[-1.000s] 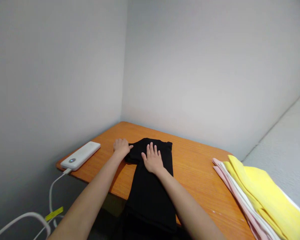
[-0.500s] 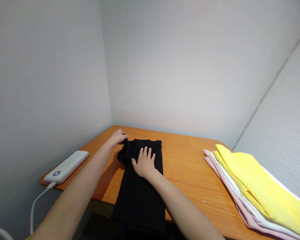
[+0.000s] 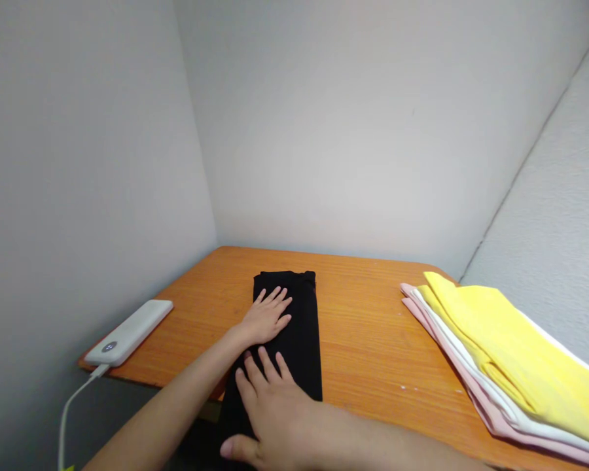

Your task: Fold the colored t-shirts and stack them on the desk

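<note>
A black garment [image 3: 302,340], folded into a long narrow strip, lies on the wooden table and hangs over its front edge. My left hand [image 3: 266,318] rests flat on its upper part with the fingers spread. Closer to me, my right hand [image 3: 279,412] is spread over the lower part near the table edge, palm down. Neither hand grasps anything. The garment's near end is partly hidden behind my right hand and forearm.
On the right of the wooden table [image 3: 373,333] lies a stack of folded clothes [image 3: 515,353] in yellow, white and pink. A white power bank [image 3: 132,332] sits at the left edge, its white cable [image 3: 65,412] hanging down. Grey walls [image 3: 314,131] enclose the table.
My left hand has let go of the garment's left sleeve-like flap, now folded in, and moved right onto the cloth. My right hand has slid down toward me.
</note>
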`<state>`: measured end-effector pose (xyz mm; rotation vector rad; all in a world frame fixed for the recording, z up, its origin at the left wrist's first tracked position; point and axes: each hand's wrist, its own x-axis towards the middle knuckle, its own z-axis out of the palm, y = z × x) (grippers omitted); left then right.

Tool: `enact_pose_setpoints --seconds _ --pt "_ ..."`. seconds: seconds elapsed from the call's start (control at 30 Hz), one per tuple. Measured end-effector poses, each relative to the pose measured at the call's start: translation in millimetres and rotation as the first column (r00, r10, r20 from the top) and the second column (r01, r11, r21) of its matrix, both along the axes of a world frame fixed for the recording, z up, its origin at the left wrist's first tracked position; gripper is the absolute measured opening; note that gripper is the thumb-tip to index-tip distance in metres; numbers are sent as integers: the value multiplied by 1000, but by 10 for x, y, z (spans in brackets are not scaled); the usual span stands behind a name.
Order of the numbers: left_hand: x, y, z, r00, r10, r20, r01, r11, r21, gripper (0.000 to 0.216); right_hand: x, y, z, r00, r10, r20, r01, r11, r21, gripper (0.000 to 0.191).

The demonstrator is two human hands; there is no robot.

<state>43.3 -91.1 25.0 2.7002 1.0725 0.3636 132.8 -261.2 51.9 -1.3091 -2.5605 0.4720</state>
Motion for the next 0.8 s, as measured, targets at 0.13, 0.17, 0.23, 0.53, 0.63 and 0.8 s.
enact_pose_setpoints --seconds 0.13,0.17,0.23,0.53,0.63,0.8 --pt "28 -41 -77 991 17 -132 4 987 159 51 407 469 252 976 -218 -17 218 974 66 48" --pt "37 -39 -75 990 17 -137 6 987 160 52 529 668 260 949 -315 -21 316 941 125 48" --pt "47 -39 -65 992 26 -127 -5 987 162 53 766 1064 166 908 -419 -5 409 883 232 48" --pt "76 -39 -119 997 63 -35 -59 993 103 54 1146 1720 -604 880 -458 123 428 878 214 68" --pt "129 2 -68 997 82 7 -83 995 51 56 1108 1699 -518 874 -467 134 438 876 202 65" --pt "-176 -65 213 960 198 197 -200 980 -7 51 1194 1470 -247 866 -472 163 397 849 348 58"
